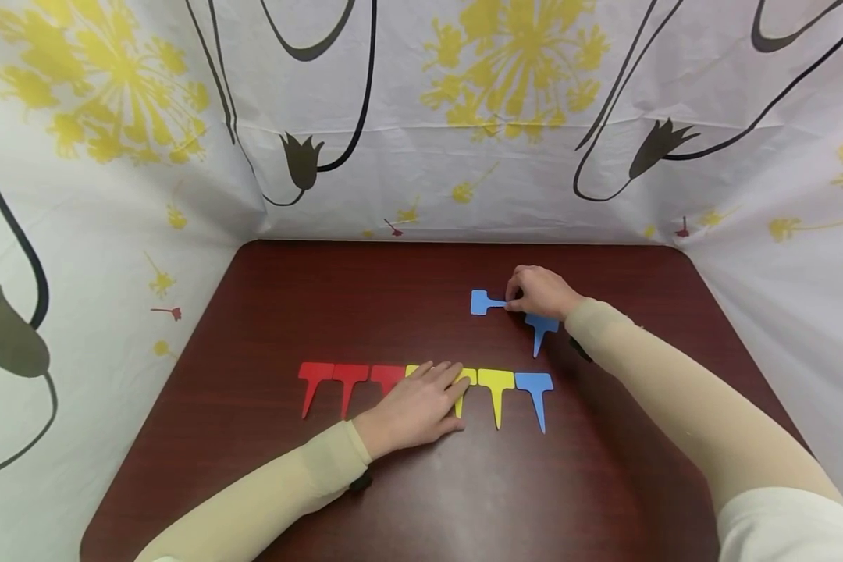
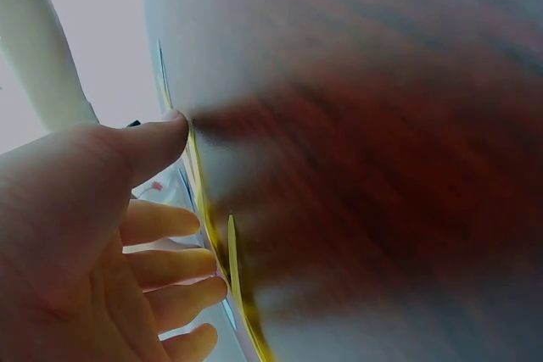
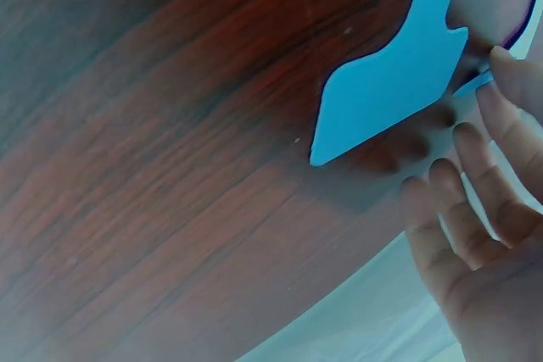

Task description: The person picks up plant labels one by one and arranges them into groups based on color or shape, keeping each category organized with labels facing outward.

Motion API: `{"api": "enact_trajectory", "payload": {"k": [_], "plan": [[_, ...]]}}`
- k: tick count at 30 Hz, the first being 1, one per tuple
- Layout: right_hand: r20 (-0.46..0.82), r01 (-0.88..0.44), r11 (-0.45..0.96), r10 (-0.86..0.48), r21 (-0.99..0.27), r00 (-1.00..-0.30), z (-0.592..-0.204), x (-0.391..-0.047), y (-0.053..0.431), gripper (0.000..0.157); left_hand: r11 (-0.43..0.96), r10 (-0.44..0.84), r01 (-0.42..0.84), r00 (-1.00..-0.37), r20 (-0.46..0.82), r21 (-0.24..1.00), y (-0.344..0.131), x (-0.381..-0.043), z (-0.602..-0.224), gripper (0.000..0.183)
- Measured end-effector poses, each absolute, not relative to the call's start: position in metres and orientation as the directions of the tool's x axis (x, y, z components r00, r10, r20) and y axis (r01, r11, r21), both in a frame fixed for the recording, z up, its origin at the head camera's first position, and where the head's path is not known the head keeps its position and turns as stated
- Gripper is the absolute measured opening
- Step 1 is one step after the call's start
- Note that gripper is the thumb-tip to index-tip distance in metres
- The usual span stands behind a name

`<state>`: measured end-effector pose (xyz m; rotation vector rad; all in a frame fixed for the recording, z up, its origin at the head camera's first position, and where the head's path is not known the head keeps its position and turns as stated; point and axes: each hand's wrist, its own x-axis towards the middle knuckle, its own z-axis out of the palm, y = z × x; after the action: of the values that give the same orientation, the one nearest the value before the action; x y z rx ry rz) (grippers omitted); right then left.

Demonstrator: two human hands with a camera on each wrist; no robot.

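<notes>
Flat T-shaped plant labels lie on the table in a row: red labels (image 1: 351, 375), then yellow labels (image 1: 496, 380), with a blue plant label (image 1: 535, 382) at the right end. My left hand (image 1: 417, 402) rests over the middle of that row, fingers extended across the yellow labels and hiding part of them. Farther back, my right hand (image 1: 542, 290) pinches the stem end of a sideways blue plant label (image 1: 480, 302) between thumb and forefinger. Another blue plant label (image 3: 390, 82) lies under the right hand, stem toward me, partly covered in the head view.
The dark red-brown table (image 1: 323, 304) has rounded back corners. A white cloth (image 1: 407, 179) with yellow and dark flower prints stands along its back and sides.
</notes>
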<state>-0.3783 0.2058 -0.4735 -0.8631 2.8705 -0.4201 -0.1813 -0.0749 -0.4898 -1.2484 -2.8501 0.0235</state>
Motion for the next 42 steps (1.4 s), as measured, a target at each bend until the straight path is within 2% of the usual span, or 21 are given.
{"api": "enact_trajectory", "payload": {"k": [6,15,31,42], "plan": [[-0.016,-0.559,0.787,-0.582,-0.262,-0.813,-0.474,-0.377,0.207,0.009,0.675,0.738,0.738,-0.674,0.034,-0.030,-0.077,-0.180,-0.491,0.069],[-0.010,-0.641,0.753,-0.649,-0.147,-0.760,-0.475,-0.376,0.207,0.008,0.678,0.735,0.734,-0.678,0.022,-0.032,-0.077,-0.181,-0.492,0.067],[0.099,-0.643,0.757,-0.635,-0.117,-0.766,-0.478,-0.372,0.215,0.010,0.684,0.729,0.730,-0.683,0.032,-0.011,-0.076,-0.179,-0.491,0.068],[0.204,-0.617,0.781,-0.592,-0.092,-0.780,-0.469,-0.344,0.228,0.006,0.679,0.734,0.734,-0.678,0.039,-0.013,-0.073,-0.179,-0.493,0.067]]}}
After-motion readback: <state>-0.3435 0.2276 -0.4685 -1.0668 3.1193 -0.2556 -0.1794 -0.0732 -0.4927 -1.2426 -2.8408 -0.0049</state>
